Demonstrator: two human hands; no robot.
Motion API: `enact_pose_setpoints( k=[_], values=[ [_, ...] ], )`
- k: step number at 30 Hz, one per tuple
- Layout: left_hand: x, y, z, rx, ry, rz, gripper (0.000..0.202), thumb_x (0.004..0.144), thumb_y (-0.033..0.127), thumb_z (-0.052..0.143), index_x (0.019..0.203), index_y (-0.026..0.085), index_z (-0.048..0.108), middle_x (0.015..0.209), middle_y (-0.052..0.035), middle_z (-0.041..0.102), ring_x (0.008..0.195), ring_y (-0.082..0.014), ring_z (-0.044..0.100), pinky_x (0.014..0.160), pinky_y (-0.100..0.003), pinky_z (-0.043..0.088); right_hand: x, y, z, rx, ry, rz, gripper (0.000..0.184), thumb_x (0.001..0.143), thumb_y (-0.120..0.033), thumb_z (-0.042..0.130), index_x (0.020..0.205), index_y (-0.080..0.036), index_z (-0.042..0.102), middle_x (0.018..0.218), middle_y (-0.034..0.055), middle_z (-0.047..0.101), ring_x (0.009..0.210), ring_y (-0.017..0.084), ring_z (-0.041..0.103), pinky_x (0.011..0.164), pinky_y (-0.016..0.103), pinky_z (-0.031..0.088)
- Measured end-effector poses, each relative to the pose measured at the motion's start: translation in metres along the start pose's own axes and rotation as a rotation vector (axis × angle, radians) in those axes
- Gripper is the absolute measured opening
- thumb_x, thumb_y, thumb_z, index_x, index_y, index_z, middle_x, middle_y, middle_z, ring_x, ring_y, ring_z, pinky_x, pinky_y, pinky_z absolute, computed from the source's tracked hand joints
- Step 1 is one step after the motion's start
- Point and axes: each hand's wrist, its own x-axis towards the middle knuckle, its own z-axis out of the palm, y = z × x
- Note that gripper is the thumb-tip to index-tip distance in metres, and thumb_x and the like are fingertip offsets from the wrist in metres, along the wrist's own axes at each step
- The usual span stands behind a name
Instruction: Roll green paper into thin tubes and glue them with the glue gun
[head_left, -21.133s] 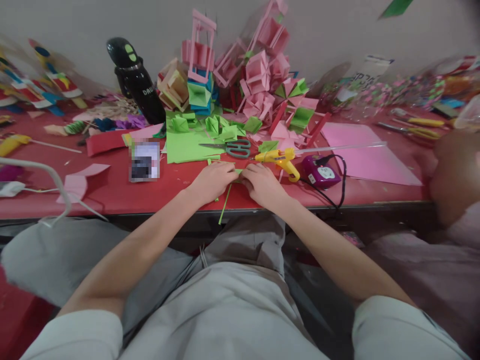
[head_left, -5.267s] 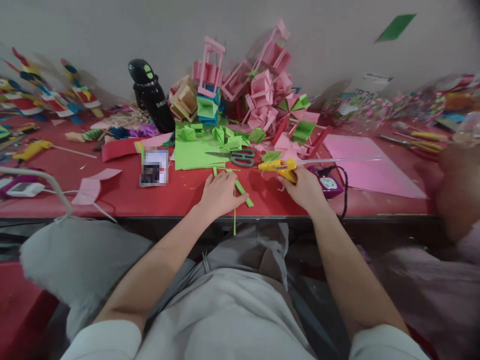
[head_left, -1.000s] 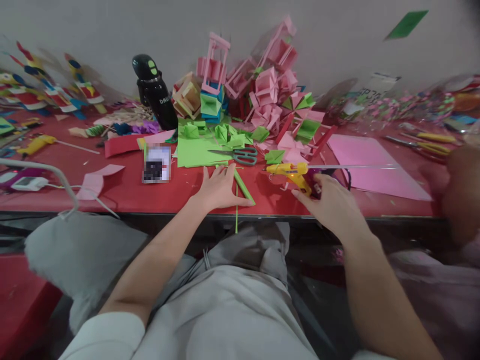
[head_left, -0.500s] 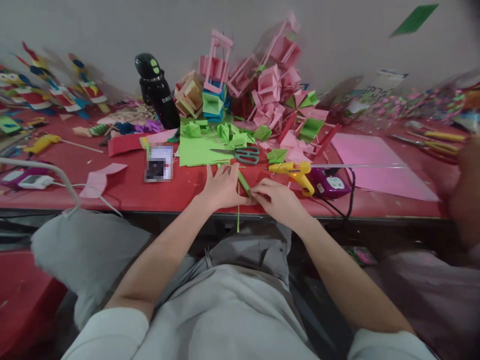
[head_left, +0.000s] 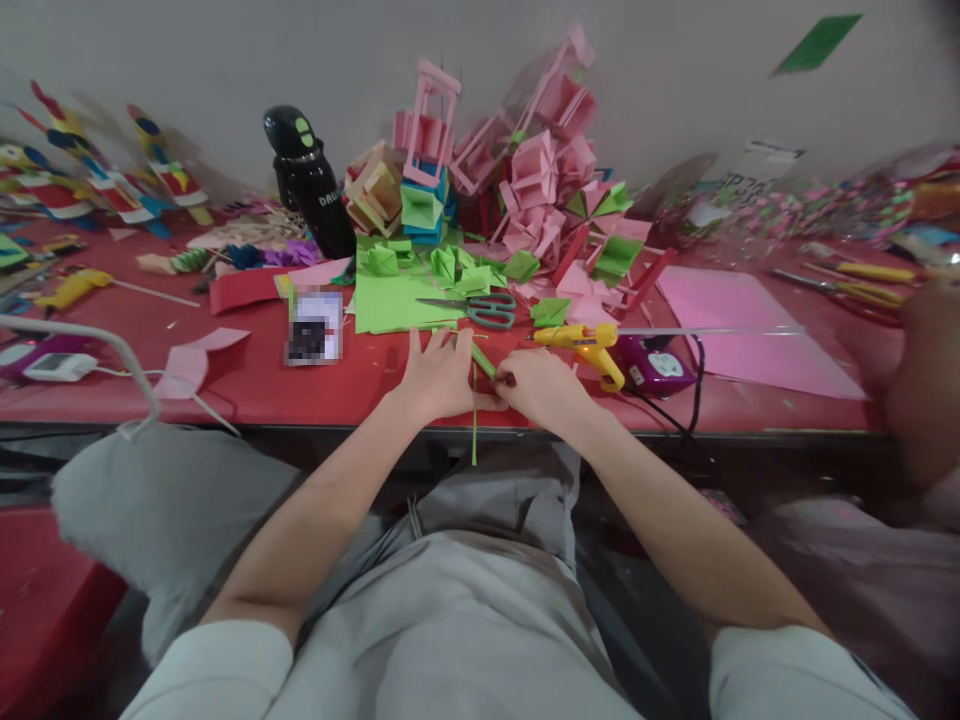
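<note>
My left hand [head_left: 442,378] lies flat near the front edge of the red table, fingers spread and pointing away from me. Beside its index finger is a folded green paper strip [head_left: 482,360], slanting toward my right hand. The fingers of my right hand [head_left: 546,388] are curled and pinch the near end of that strip, close to my left thumb. A thin green paper sliver [head_left: 474,432] hangs down over the table edge between the hands. Grey-handled scissors [head_left: 489,310] lie partly open just beyond my fingers, on green paper sheets [head_left: 390,303].
A yellow glue gun [head_left: 592,350] rests right of my right hand by a purple power box [head_left: 656,362]. Folded pink paper pieces [head_left: 536,170] pile up behind. A black bottle [head_left: 315,190] stands back left; pink sheets [head_left: 757,325] lie right. Another person's arm [head_left: 926,390] is at far right.
My right hand has rolled inward, its fingers curling tighter around the end of the green strip. My left hand stays flat in its place. The view has shifted slightly.
</note>
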Motion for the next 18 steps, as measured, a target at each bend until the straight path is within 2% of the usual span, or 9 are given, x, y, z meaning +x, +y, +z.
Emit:
enact_pose_setpoints(
  k=[4, 7, 9, 12, 15, 18],
  values=[
    [-0.005, -0.001, -0.003, 0.034, 0.029, 0.013, 0.075, 0.087, 0.062, 0.056, 0.14, 0.013, 0.04, 0.143, -0.0242, 0.053, 0.143, -0.0371, 0.035, 0.116, -0.069, 0.014, -0.006, 0.0, -0.003, -0.054, -0.025, 0.003, 0.02, 0.087, -0.019, 0.055, 0.09, -0.017, 0.075, 0.098, 0.0104, 0.073, 0.094, 0.024, 0.065, 0.075, 0.03, 0.044],
    [-0.007, -0.004, -0.004, 0.096, 0.088, 0.042, 0.043, 0.097, 0.039, 0.051, 0.132, 0.016, 0.049, 0.133, -0.0179, 0.063, 0.137, -0.0325, 0.044, 0.116, -0.062, 0.022, -0.01, 0.001, -0.002, -0.09, -0.022, -0.003, 0.022, 0.09, -0.02, 0.052, 0.092, -0.016, 0.073, 0.101, 0.0114, 0.071, 0.097, 0.025, 0.065, 0.073, 0.03, 0.045],
    [-0.005, -0.007, -0.005, 0.151, 0.134, 0.085, 0.028, 0.097, 0.023, 0.048, 0.123, 0.019, 0.057, 0.123, -0.0129, 0.068, 0.129, -0.0295, 0.051, 0.112, -0.054, 0.029, -0.013, 0.002, -0.001, -0.11, -0.012, -0.005, 0.022, 0.09, -0.02, 0.051, 0.092, -0.016, 0.072, 0.101, 0.0114, 0.071, 0.096, 0.025, 0.066, 0.069, 0.029, 0.043],
    [0.001, -0.013, -0.005, 0.22, 0.166, 0.177, 0.028, 0.092, 0.008, 0.046, 0.11, 0.02, 0.064, 0.111, -0.0088, 0.072, 0.115, -0.0272, 0.058, 0.099, -0.045, 0.038, -0.018, 0.003, -0.002, -0.139, 0.021, -0.006, 0.022, 0.091, -0.019, 0.049, 0.091, -0.017, 0.071, 0.101, 0.0109, 0.07, 0.096, 0.025, 0.066, 0.062, 0.029, 0.04],
    [0.009, -0.018, -0.007, 0.286, 0.165, 0.252, 0.03, 0.092, 0.004, 0.044, 0.103, 0.02, 0.067, 0.106, -0.0082, 0.073, 0.109, -0.0262, 0.06, 0.089, -0.041, 0.038, -0.021, 0.004, -0.003, -0.152, 0.041, -0.008, 0.025, 0.095, -0.019, 0.046, 0.094, -0.017, 0.071, 0.102, 0.0119, 0.07, 0.098, 0.024, 0.065, 0.061, 0.028, 0.04],
    [0.016, -0.02, -0.01, 0.34, 0.132, 0.318, 0.028, 0.092, 0.005, 0.046, 0.098, 0.02, 0.068, 0.103, -0.0082, 0.074, 0.105, -0.025, 0.061, 0.086, -0.039, 0.036, -0.023, 0.005, -0.004, -0.153, 0.042, 0.004, 0.027, 0.096, -0.02, 0.045, 0.097, -0.017, 0.071, 0.104, 0.0121, 0.07, 0.098, 0.024, 0.065, 0.061, 0.029, 0.04]
  ],
)
